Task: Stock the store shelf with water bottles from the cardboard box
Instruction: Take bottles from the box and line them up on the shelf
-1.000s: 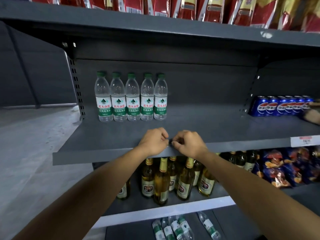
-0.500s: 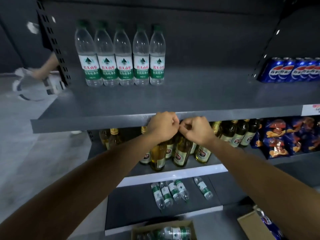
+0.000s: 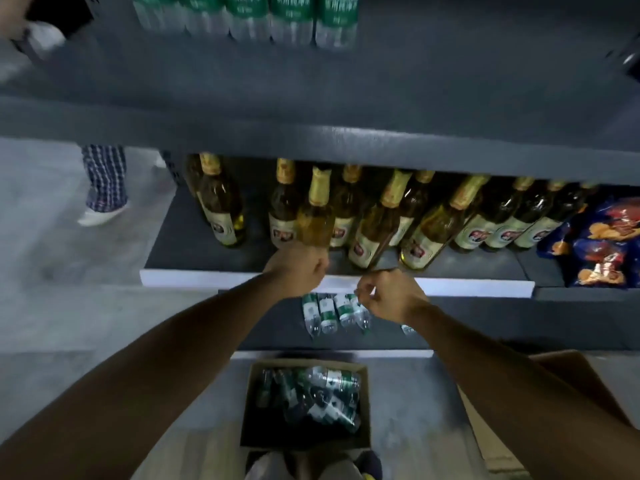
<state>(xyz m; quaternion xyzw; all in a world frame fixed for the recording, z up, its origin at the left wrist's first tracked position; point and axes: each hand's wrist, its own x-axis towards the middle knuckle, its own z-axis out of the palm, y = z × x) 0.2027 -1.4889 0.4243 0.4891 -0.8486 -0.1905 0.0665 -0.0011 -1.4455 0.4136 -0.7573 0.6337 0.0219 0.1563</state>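
Observation:
A cardboard box stands on the floor in front of the shelving, with several green-labelled water bottles lying in it. A row of the same water bottles stands at the back of the grey shelf, only their lower halves in view. My left hand is a curled fist holding nothing, in front of the beer shelf. My right hand hangs beside it with fingers loosely curled, also holding nothing. Both hands are apart from each other and well above the box.
Glass beer bottles fill the shelf below, with snack bags to their right. Several water bottles lie on the lowest shelf. A second cardboard box sits at the right. Another person's leg stands at the left.
The view has tilted down from the water shelf to the floor box. Both hands have dropped from the shelf's front edge and moved apart.

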